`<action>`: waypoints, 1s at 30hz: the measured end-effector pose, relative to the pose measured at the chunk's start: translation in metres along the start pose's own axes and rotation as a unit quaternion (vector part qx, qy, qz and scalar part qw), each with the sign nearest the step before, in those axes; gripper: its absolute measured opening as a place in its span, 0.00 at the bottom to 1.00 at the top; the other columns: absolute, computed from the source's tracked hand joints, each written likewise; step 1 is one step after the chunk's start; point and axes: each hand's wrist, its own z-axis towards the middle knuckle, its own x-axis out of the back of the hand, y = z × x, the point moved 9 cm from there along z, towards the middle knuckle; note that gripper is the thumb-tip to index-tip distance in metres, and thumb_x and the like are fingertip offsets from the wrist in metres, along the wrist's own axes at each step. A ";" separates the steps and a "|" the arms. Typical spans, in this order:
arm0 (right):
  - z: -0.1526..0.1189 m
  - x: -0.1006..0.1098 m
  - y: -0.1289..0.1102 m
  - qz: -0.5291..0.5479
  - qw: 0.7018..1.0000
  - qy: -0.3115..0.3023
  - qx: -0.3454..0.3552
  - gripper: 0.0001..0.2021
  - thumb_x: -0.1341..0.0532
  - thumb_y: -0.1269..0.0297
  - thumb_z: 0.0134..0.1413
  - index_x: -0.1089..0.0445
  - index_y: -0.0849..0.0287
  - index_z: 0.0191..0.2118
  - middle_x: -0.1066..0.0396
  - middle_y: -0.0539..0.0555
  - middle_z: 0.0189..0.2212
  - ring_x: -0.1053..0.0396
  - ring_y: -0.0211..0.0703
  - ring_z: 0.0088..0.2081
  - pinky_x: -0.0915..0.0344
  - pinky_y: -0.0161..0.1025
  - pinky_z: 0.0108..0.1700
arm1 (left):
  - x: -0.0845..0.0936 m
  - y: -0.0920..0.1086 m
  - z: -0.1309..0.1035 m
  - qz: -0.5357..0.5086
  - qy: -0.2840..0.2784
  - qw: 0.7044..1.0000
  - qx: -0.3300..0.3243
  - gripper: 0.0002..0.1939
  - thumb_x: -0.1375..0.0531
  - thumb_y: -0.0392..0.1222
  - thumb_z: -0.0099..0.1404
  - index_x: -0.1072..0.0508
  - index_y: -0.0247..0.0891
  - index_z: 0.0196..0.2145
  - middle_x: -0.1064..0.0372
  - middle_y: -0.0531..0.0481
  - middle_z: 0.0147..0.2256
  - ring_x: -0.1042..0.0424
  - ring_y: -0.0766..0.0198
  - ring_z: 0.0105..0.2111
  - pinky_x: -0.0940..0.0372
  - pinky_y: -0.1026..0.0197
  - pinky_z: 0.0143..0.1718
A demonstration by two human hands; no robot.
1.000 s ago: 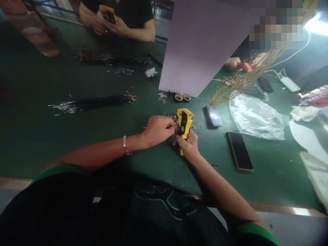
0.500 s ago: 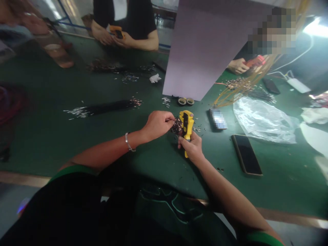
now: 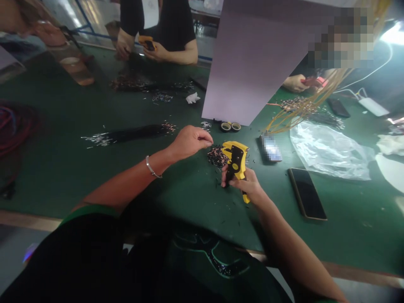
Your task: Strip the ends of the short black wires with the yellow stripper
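Note:
My right hand (image 3: 249, 184) is wrapped around the handles of a yellow and black wire stripper (image 3: 240, 156), whose jaws point up and to the left. Left of the tool's head lies a heap of short dark wire pieces with coppery ends (image 3: 216, 156). My left hand (image 3: 192, 142) hovers just above and left of that heap, thumb and forefinger pinched together. Whatever sits in that pinch is too small to make out. Farther left, a bundle of black wires (image 3: 134, 134) lies flat, with pale ends on its left and coppery ends on its right.
Two tape rolls (image 3: 230, 126) lie by a tall pale panel (image 3: 243, 63). To the right are a phone (image 3: 307, 193), a small device (image 3: 270, 147) and a clear plastic bag (image 3: 330, 149). Across the green table (image 3: 183, 198), a co-worker's hands (image 3: 158, 52) hold a similar tool.
My left hand has lifted away from the wire heap, up and to the left. My right hand and the stripper have shifted right and slightly toward me, and the tool has turned.

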 end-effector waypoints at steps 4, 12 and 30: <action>-0.001 -0.003 0.000 -0.016 0.999 -0.022 -0.016 0.19 0.32 0.69 0.38 0.28 0.60 0.42 0.25 0.51 0.30 0.28 0.43 0.29 0.32 0.42 0.35 | -0.003 -0.001 0.001 -0.028 -0.021 0.999 0.013 0.07 0.38 0.37 0.56 0.19 0.36 0.29 0.23 0.49 0.27 0.27 0.66 0.29 0.35 0.62 0.34; -0.001 -0.007 -0.001 -0.030 0.999 -0.041 -0.016 0.19 0.34 0.72 0.38 0.28 0.60 0.42 0.26 0.51 0.29 0.28 0.43 0.30 0.33 0.42 0.36 | -0.011 -0.002 0.000 -0.092 -0.063 0.993 0.028 0.06 0.38 0.35 0.54 0.19 0.36 0.29 0.24 0.50 0.27 0.28 0.67 0.29 0.34 0.63 0.34; 0.006 -0.008 0.007 -0.048 0.998 0.031 -0.036 0.13 0.35 0.71 0.36 0.29 0.60 0.34 0.30 0.47 0.22 0.33 0.37 0.21 0.34 0.39 0.27 | -0.008 -0.006 0.005 -0.090 -0.062 0.994 0.021 0.06 0.38 0.34 0.54 0.19 0.36 0.29 0.24 0.50 0.26 0.29 0.67 0.29 0.35 0.63 0.33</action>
